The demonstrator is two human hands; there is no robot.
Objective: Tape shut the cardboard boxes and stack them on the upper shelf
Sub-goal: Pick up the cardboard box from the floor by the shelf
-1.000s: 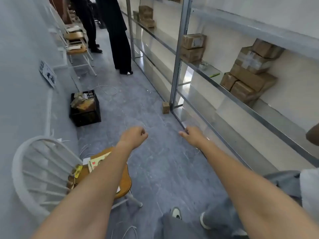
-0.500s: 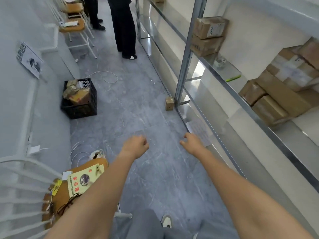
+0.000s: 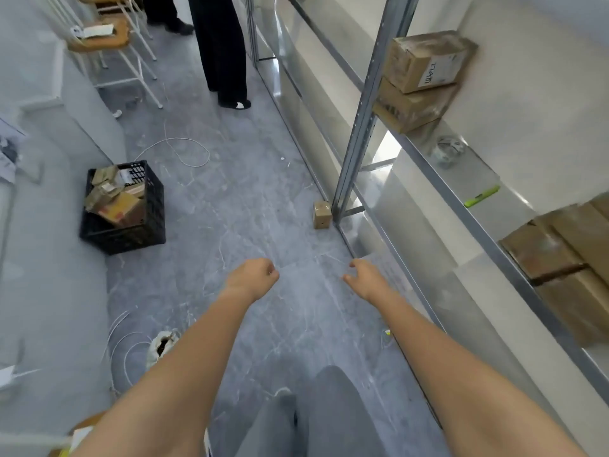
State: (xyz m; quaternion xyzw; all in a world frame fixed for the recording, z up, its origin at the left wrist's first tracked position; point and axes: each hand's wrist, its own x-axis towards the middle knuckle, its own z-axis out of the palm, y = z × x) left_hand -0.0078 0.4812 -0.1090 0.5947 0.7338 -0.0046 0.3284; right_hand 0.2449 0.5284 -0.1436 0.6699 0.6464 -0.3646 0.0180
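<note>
Both our hands hold nothing: left hand [image 3: 252, 278] loosely curled, right hand [image 3: 365, 279] relaxed. One small box [image 3: 321, 214] stands on the floor [image 3: 230, 206] by the shelf post [image 3: 362, 127]; two stacked boxes [image 3: 425, 77] carry an unreadable label.

Floor [image 3: 250, 199]: grey, with a marble-like pattern.
Crate [image 3: 131, 222]: black plastic, standing on the floor at the left, filled with crumpled paper and card scraps.
Cable [image 3: 184, 151]: thin and white, lying in a loop on the floor beyond the crate.
Cable coil [image 3: 123, 347]: white, on the floor near the left wall.
Chair [image 3: 108, 37]: white metal frame with a wooden seat, at the top left; papers lie on the seat.
Person [image 3: 220, 51]: only legs in black trousers are visible, standing in the aisle.
Marker [image 3: 481, 196]: bright green, lying on the shelf at the right.
</note>
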